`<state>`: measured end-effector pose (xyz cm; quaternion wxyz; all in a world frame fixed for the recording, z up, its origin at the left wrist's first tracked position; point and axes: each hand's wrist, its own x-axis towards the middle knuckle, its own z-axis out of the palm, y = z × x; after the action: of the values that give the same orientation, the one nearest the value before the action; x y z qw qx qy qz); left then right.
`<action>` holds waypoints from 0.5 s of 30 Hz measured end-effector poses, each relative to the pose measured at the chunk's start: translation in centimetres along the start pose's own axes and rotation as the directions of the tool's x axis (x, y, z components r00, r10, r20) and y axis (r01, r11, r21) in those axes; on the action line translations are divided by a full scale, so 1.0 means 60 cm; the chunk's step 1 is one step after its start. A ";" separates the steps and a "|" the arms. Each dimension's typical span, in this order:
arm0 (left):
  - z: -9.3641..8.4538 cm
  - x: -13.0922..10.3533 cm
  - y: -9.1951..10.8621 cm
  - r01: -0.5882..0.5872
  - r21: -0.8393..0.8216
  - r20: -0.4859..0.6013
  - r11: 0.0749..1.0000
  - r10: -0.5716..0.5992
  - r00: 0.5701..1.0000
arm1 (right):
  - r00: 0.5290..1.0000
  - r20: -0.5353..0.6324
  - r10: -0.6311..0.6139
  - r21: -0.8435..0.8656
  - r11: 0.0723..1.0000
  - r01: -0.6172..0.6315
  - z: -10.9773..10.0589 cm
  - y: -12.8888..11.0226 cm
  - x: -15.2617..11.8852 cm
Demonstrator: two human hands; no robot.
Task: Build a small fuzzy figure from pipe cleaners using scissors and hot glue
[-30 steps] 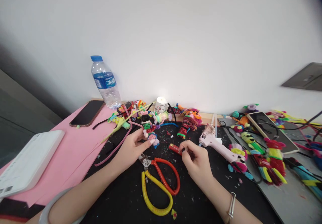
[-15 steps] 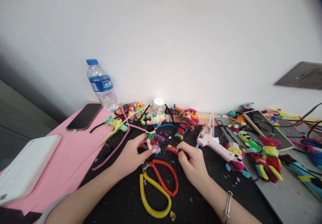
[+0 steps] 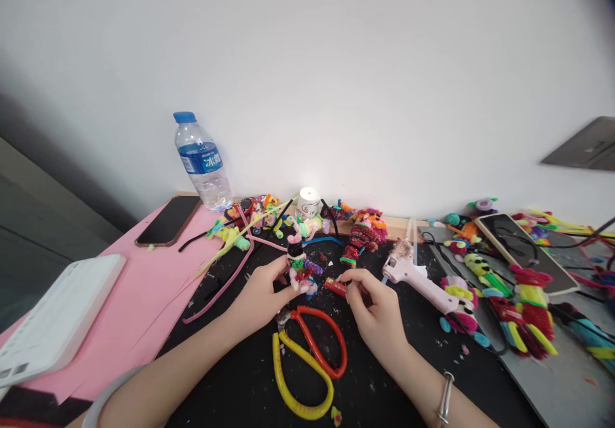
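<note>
My left hand (image 3: pixel 265 293) is closed round a small pipe-cleaner doll (image 3: pixel 298 266) with a black, green, red and purple body, held upright over the black mat. In my right hand (image 3: pixel 373 303), a red lighter (image 3: pixel 335 286) is pinched between thumb and fingers, its metal end toward the doll. Between my forearms lie scissors (image 3: pixel 307 367) with one yellow and one red handle loop; their blades are partly hidden near my left hand. Behind the doll, a lit white candle-like cup (image 3: pixel 308 202) stands against the wall.
A pink glue gun (image 3: pixel 418 279) rests right of my right hand. More pipe-cleaner dolls (image 3: pixel 531 312) and a phone (image 3: pixel 526 254) lie further right. On the left are a water bottle (image 3: pixel 204 165), a dark phone (image 3: pixel 168 221) and a white box-like device (image 3: pixel 62 316) on pink paper (image 3: pixel 144 293).
My left hand has raised the doll more upright, so its body shows more. The right-hand fingers have shifted on the lighter. The whole view has moved slightly.
</note>
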<state>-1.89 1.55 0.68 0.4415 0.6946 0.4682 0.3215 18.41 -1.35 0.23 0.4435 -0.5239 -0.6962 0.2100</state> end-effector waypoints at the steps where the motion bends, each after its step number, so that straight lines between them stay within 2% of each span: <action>1: 0.000 0.001 0.001 0.011 -0.022 0.002 1.000 -0.011 1.000 | 1.000 -0.004 0.003 0.003 1.000 -0.003 0.000 0.000 -0.001; 3: 0.001 0.003 0.004 0.021 -0.028 0.010 0.999 -0.021 1.000 | 1.000 -0.012 0.005 0.009 1.000 -0.005 -0.001 -0.001 -0.001; 5: 0.003 0.006 0.004 0.005 0.040 0.003 0.999 -0.005 1.000 | 1.000 -0.008 0.004 0.011 1.000 -0.004 -0.001 -0.002 -0.001; 9: 0.010 0.012 -0.002 -0.088 0.273 -0.041 0.958 0.103 0.994 | 1.000 0.002 0.009 0.018 1.000 -0.009 -0.001 -0.003 -0.001; 15: 0.015 0.018 -0.016 -0.150 0.442 -0.094 0.885 0.212 0.973 | 1.000 0.027 0.004 0.090 0.996 -0.006 0.001 -0.002 -0.003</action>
<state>-1.09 2.45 -0.53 0.2110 0.7915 0.4904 0.2973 18.30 -1.56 0.24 0.4567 -0.5023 -0.6906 0.2492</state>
